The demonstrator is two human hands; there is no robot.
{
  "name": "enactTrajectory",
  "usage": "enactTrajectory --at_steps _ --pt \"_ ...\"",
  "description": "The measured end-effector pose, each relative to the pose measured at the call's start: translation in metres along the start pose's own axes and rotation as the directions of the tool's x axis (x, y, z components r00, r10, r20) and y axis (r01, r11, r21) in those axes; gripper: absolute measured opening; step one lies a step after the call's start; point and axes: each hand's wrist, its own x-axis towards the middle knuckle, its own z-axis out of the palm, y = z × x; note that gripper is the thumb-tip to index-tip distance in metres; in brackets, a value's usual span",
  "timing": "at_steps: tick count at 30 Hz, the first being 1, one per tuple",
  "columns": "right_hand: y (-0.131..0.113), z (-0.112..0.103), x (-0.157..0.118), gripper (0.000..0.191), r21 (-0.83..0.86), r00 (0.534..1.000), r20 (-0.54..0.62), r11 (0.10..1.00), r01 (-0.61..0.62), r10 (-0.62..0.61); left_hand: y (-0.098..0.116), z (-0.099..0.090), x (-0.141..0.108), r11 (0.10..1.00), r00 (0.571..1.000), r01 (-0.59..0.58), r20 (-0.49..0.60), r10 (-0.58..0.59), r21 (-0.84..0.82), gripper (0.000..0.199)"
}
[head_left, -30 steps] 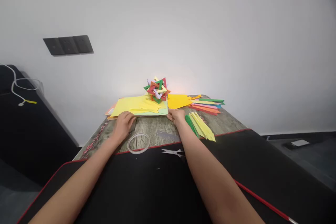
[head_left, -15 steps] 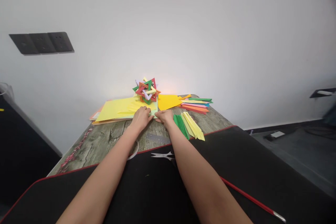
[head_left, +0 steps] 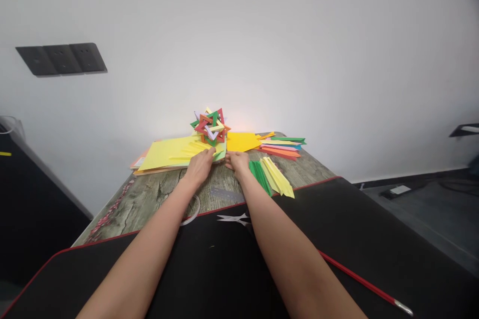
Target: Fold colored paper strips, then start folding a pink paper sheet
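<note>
— On the black mat [head_left: 217, 274]: 1 red rod [head_left: 359, 277], 1 scissors [head_left: 232, 218], blades apart. Grip?
— Left hand [head_left: 200, 165] palm down, fingers curved at paper stack [head_left: 160, 154]'s front edge; right hand [head_left: 238, 161] bent by its right corner. Pinch: can't tell, either.
— Stack?
— Flat on table [head_left: 149, 204]; 1 spiky folded-paper star [head_left: 211, 127] behind the hands.

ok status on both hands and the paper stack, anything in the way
Left hand at near edge of paper stack, right hand at its near right corner. Star model at stack's back. Scissors and ruler lie nearer, blocking neither hand.
</note>
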Motion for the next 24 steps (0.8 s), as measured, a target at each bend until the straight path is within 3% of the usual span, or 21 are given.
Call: enactTrajectory --at_steps 13,24 --pt "0.007 -0.001 0.009 0.026 -0.056 0.999 -0.025 0.998 0.040 -0.041 0.000 0.002 -0.003 0.995 0.996 -0.078 0.037 0.076 0.067 0.026" --pt "0.017 0.002 0.021 0.029 -0.148 0.983 -0.034 0.973 0.174 -0.181 0.001 0.000 0.000 1.000 0.999 -0.027 0.019 0.027 0.010 0.023"
